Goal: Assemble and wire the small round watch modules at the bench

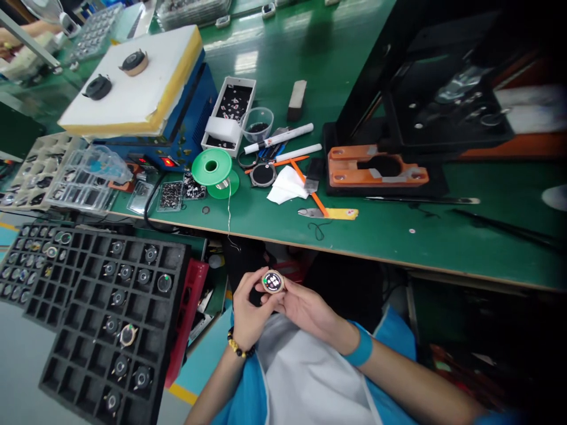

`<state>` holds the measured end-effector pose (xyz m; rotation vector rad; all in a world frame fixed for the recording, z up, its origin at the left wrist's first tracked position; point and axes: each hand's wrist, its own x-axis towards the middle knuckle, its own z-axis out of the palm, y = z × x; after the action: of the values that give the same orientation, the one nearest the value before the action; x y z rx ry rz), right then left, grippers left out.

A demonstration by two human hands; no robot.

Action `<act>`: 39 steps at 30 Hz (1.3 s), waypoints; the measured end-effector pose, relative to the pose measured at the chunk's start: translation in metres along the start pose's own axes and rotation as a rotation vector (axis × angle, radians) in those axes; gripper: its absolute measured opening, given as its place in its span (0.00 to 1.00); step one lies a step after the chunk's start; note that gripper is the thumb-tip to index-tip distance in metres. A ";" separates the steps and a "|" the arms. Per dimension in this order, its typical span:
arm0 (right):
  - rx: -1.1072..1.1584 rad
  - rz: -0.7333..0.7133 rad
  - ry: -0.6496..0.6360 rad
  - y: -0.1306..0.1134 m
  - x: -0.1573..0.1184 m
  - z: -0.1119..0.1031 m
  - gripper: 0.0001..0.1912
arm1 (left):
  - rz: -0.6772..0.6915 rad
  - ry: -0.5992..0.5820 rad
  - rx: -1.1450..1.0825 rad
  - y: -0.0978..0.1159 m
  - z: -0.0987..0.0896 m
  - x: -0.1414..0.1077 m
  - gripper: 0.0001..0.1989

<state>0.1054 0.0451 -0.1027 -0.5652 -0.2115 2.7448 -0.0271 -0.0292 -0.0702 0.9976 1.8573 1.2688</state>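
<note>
A small round gold-rimmed module (273, 281) with a patterned face is pinched by its rim between the left hand (249, 308), its fingers curled round one side, and the right hand (305, 313), its fingertips pressed against the other side. It is held above the lap, well off the bench. A slip of this light rim grip could cause a drop, and fingers straying onto the face could mark it.

To the left of the hands lies a black foam grid tray (159, 307), with about twelve round units seated in it. A second, overlapping black grid tray (33, 289) holds more, though they are probably too small to count reliably. A knock from the left elbow could unseat them. On the green workbench (398, 248), one green wire spool (211, 167) lets its thin wire (229, 218) hang over the edge, where it could be snagged. Two round black parts (97, 87) rest on a white foam pad (146, 100).
</note>
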 end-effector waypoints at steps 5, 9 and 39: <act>0.001 0.004 0.002 0.001 0.001 0.000 0.19 | -0.007 -0.002 -0.023 -0.002 0.000 -0.001 0.24; 0.002 -0.003 -0.018 0.001 0.002 0.002 0.18 | -0.009 0.006 -0.037 -0.003 0.000 -0.001 0.24; -0.049 -0.011 0.015 -0.004 0.001 0.000 0.20 | 0.055 -0.005 0.033 -0.001 0.002 0.002 0.23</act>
<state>0.1057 0.0489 -0.1017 -0.5958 -0.2781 2.7304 -0.0268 -0.0270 -0.0723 1.0752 1.8640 1.2697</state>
